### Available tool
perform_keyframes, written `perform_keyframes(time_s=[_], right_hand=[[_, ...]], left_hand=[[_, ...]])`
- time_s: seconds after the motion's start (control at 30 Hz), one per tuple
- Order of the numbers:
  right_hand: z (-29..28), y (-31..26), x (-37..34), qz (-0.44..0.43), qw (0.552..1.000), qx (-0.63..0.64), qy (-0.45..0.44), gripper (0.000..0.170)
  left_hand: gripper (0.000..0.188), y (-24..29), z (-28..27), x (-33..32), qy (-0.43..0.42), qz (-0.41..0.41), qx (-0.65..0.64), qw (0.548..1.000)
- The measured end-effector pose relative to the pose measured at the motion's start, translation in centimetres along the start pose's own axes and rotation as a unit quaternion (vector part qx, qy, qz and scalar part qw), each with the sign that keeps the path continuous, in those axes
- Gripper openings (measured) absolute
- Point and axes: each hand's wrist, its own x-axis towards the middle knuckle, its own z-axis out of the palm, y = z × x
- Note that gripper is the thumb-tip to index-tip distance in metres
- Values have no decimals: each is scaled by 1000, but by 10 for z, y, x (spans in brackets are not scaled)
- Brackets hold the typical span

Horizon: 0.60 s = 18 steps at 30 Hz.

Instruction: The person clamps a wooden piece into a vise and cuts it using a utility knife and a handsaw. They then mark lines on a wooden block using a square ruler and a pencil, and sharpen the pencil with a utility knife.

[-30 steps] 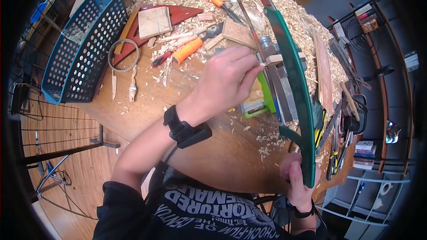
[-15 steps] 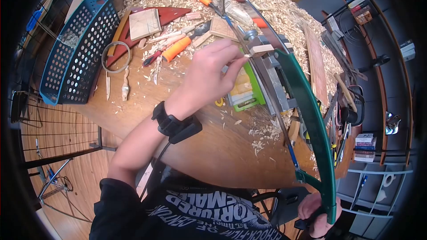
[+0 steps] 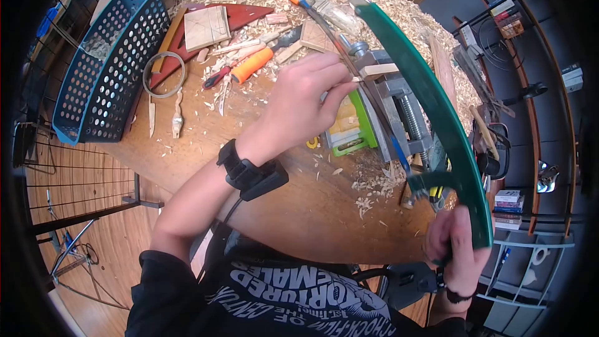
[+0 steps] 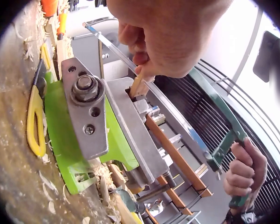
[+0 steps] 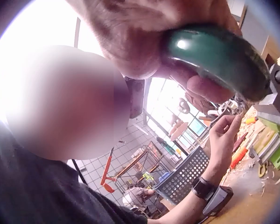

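Wood strip [image 3: 382, 70], clamped in the vise [image 3: 393, 107], is the piece being worked on, and from the head view the saw [image 3: 430, 93] has its blade [image 3: 379, 107] across it, toward the left end. Thumb and finger of the left hand [image 3: 306, 90] pinch that end, while the right hand [image 3: 458, 243] grips the near end of the saw. Clamping is done; I'd judge the cut to be under way and the parting of the end not yet reached, though I cannot make out its depth. Over the table [image 3: 312, 224], wood shavings [image 3: 399, 9] heap up on the far side; a blue basket [image 3: 109, 97], a red triangle [image 3: 253, 19] and 2 orange-handled tools [image 3: 253, 66] lie left. Books [image 3: 508, 209] are stacked off to the right, above a wooden floor [image 3: 93, 224] that shows at the near left.

Left wrist view: the strip rises from the vise into the left fingertips, with the blade passing close by. The right fingers are curled round the saw's handle. A green plastic piece [image 4: 60, 135] lies under the vise, a yellow handle [image 4: 38, 149] beside it.

Right wrist view: the right fingers wrap the green handle [image 5: 214, 60]; beyond, the left hand reaches to the vise, with the basket and a gridded wall [image 5: 149, 135] behind.
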Motion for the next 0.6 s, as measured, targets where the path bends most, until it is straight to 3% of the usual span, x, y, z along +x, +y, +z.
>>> perform_keyframes(time_s=[0.17,0.23,0.4,0.6], right_hand=[[31,-2,48,-22,1000,-3,-16,35],[41,0,59,-90,995,-14,-47,29],[43,5,58,-85,996,5,-26,34],[38,21,55,-121,991,-10,-54,28]], left_hand=[[7,-1,0,-1,1,-3,-4,1000],[8,-2,-1,0,2,-2,3,1000],[8,0,-1,-1,5,-9,3,1000],[10,4,0,-2,13,-18,30,999]])
